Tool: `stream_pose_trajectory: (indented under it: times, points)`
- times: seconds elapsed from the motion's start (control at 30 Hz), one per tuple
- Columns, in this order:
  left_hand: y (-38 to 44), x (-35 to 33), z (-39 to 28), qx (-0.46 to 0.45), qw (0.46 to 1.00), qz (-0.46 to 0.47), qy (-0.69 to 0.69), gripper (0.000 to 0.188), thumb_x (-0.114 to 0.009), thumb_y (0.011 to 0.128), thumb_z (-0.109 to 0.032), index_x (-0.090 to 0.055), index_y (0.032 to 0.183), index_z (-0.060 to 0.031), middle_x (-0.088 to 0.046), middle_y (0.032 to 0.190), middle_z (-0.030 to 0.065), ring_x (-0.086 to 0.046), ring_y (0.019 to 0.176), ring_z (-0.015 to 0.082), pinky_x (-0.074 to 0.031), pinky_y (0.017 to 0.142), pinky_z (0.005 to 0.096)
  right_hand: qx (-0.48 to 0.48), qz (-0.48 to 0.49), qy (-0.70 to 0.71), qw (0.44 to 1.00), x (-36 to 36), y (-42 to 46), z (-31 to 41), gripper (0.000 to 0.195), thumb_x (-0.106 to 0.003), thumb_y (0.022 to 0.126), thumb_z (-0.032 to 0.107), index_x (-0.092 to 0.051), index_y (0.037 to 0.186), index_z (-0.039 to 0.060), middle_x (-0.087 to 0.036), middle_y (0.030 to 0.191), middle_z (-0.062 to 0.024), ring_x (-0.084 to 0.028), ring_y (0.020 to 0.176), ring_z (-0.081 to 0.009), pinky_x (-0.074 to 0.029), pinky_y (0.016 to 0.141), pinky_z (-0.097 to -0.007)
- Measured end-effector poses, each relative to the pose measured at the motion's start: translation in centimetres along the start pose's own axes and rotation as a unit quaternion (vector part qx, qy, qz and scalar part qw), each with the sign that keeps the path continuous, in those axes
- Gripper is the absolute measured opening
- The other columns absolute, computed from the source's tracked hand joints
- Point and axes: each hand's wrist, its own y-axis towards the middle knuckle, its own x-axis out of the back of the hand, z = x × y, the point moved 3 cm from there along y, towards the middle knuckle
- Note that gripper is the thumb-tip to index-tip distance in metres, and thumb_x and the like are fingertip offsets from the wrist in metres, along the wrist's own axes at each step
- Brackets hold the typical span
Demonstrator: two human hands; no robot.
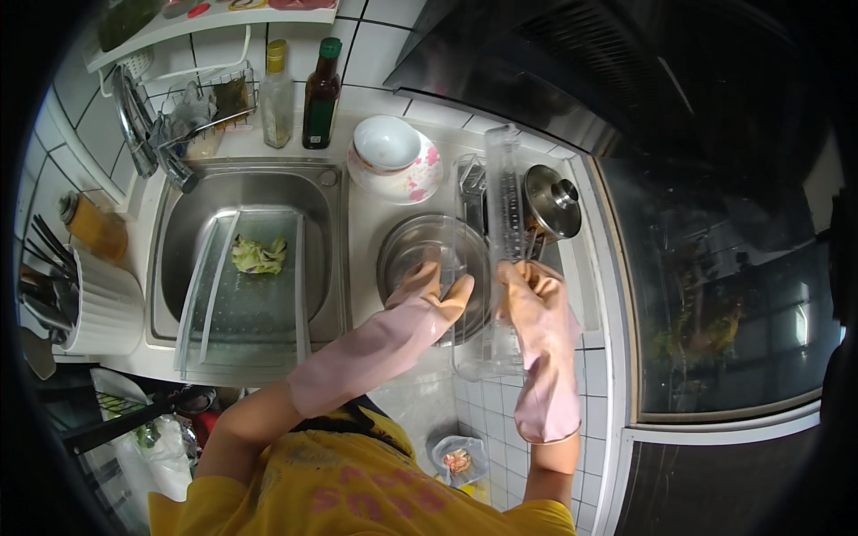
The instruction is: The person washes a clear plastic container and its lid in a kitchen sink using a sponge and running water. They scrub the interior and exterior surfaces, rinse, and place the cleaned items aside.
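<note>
A clear plastic drawer or bin (504, 201) stands tilted over the right part of the counter. My right hand (535, 288), in a pink and orange rubber glove, grips its near side. My left hand (436, 288), gloved alike, has thumb and fingers apart at the bin's left part, above a round steel basin (395, 248); whether it touches the plastic I cannot tell. Left of it, glass or clear plastic shelf panels (258, 315) lie across the steel sink (248, 184), with a wilted leafy vegetable piece (259, 254) on or behind them.
Stacked bowls (387, 142) on a floral plate (422, 181) and two bottles (322, 94) stand along the wall. A lidded pot (551, 201) is at the right. The faucet (134, 127) and a white utensil holder (110, 301) are at the left. A lined waste bin (462, 459) is below.
</note>
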Motion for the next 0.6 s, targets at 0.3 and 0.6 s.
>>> stream_pose_trajectory:
  times: [0.3,0.6]
  points:
    - [-1.5,7.1,-10.7,0.123,0.983,-0.072,-0.112,0.064,-0.039,0.101,-0.057,-0.053,0.137,-0.0057,-0.066,0.121,0.0164,-0.071,0.085,0.021,-0.057,0.067,0.0261,0.437,0.113,-0.316,0.835,-3.1,-9.6,4.5,0.014,-0.058,0.087,0.002,-0.062,0.1,0.0048,-0.061,0.08,-0.0123,-0.068,0.073,-0.0231,-0.052,0.056,-0.0248]
    - [-1.1,10.4,-10.7,0.199,0.979,-0.024,-0.04,0.048,-0.053,0.098,-0.048,-0.063,0.118,-0.0054,-0.062,0.081,0.0044,-0.056,0.059,0.0093,-0.043,0.051,0.0232,0.309,0.154,-0.523,0.779,-14.8,-8.2,-0.1,0.044,-0.065,0.083,0.015,-0.056,0.125,0.0059,-0.059,0.106,-0.0112,-0.067,0.091,-0.0253,-0.053,0.074,-0.036]
